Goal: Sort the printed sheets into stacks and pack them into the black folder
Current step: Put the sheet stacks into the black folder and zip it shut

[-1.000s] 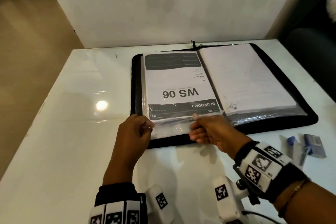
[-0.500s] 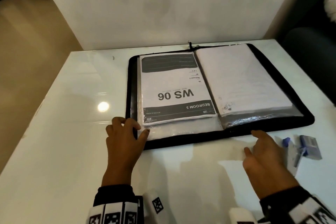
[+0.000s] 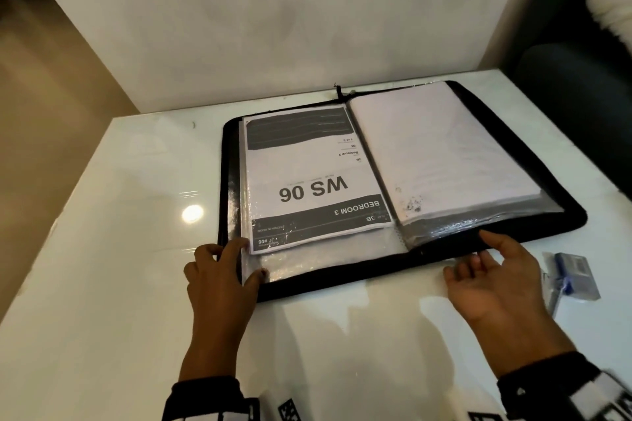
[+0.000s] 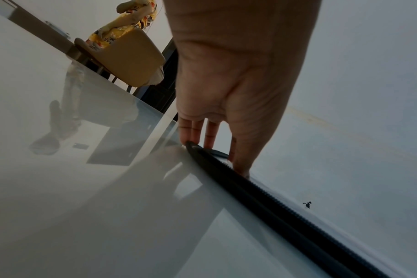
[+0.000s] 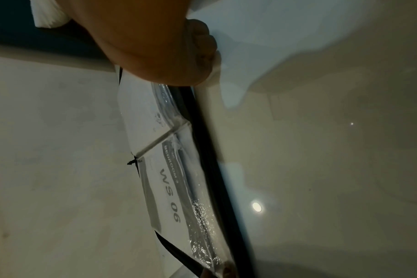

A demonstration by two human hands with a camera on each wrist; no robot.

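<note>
Lying open on a shiny white table (image 3: pixel 102 249): a black folder (image 3: pixel 561 215), wide and flat, with a zip edge all round; sitting near the middle of the table, a bit toward 1 o'clock from the hands.

Tucked in a clear sleeve (image 3: pixel 301 267) on the folder's left page: a printed sheet (image 3: pixel 307 167), upside down from here, reading "WS 06" and "BEDROOM 3", with dark bands at both ends; piled on the right page under more clear plastic: a thick stack of white sheets (image 3: pixel 441 147), mostly plain, small dark marks near its bottom corner.

Resting on the folder's corner at 7 o'clock: left hand (image 3: pixel 222 284); fingers fairly straight and spread, thumb tip on the clear sleeve, other fingertips at the folder's left edge; pressing, not gripping; seen from the left wrist too, fingertips (image 4: pixel 195 135) down at the black zip edge (image 4: pixel 274 205).

Reaching to the folder's near edge at 5 o'clock: right hand (image 3: pixel 492 280); open and loose, palm turned inward, top finger touching the black rim, holding nothing; from the right wrist view, hand (image 5: pixel 160 43) blocking the fingers, so hard to tell more there.

Lying just right of the right hand, at 3 o'clock from it: a small grey and blue thing (image 3: pixel 571 273), blurry, hard to name.

Standing behind the table: a pale wall (image 3: pixel 307 10); glowing on the tabletop at 9 o'clock from the folder: a round spot of light (image 3: pixel 192 214).
</note>
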